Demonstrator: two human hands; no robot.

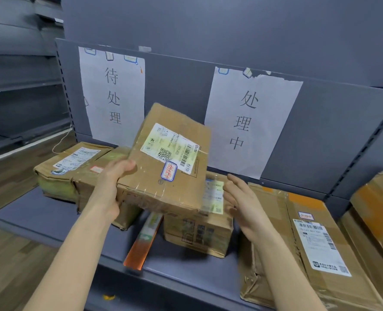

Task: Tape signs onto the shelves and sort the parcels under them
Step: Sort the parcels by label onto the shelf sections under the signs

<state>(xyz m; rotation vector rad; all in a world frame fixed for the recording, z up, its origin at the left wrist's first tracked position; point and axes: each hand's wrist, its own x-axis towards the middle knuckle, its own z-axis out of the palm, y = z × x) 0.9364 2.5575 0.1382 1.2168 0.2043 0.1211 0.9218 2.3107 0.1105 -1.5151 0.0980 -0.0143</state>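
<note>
Only my left hand point(116, 182) grips the brown cardboard box point(170, 158), my right hand point(242, 198) open and empty, so it may slip.

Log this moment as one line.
left hand grips raised parcel | right hand open beside it | left sign, right sign taped up

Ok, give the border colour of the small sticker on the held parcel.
Blue border on the sticker; head view.

tilted labelled parcel point(157, 187) held above the shelf point(40, 214), before the taped left sign point(112, 93) and right sign point(253, 122).
</note>
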